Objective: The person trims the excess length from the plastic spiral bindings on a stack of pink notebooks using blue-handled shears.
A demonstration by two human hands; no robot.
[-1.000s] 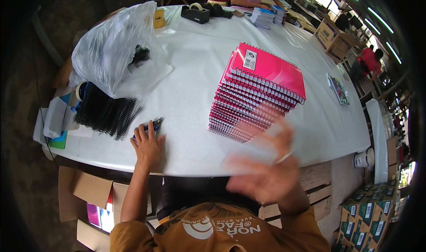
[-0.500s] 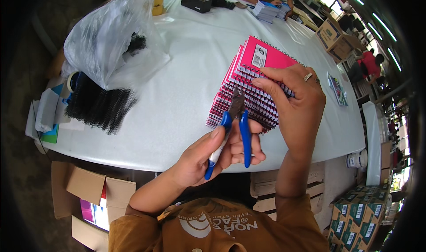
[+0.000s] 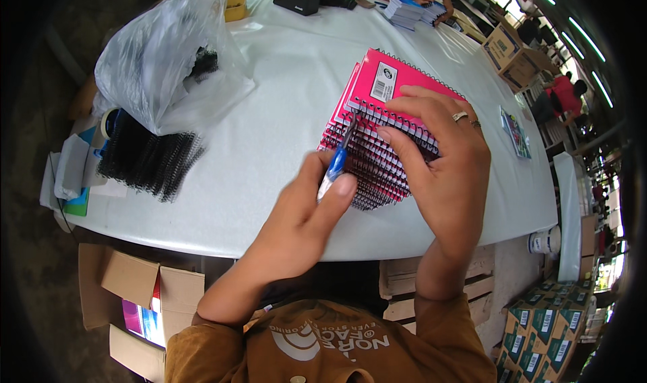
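Observation:
A stack of pink spiral notebooks (image 3: pixel 377 170) lies in front of me on the white-covered table, its coiled edges facing me. The top notebook (image 3: pixel 368 81) has a white label on its cover. My left hand (image 3: pixel 293 214) is closed around blue-handled cutting pliers (image 3: pixel 337 162), whose dark jaws are at the left end of the top notebook's coil. Whether the jaws touch the wire cannot be made out. My right hand (image 3: pixel 450 150) holds the top notebook at its coiled edge, with fingers on the cover and thumb by the coil.
At left lie black plastic coils (image 3: pixel 151 160) and a clear plastic bag (image 3: pixel 162 59). A tape dispenser (image 3: pixel 296 0) stands at the far edge. A co-worker's hand (image 3: pixel 438 15) is beside blue-white notebooks (image 3: pixel 404 12). An open carton (image 3: pixel 131 275) is below left.
My left hand has turned over and moved up, bringing the pliers' handles together and the jaws toward the coil's left end. My right fingers have shifted over the cover.

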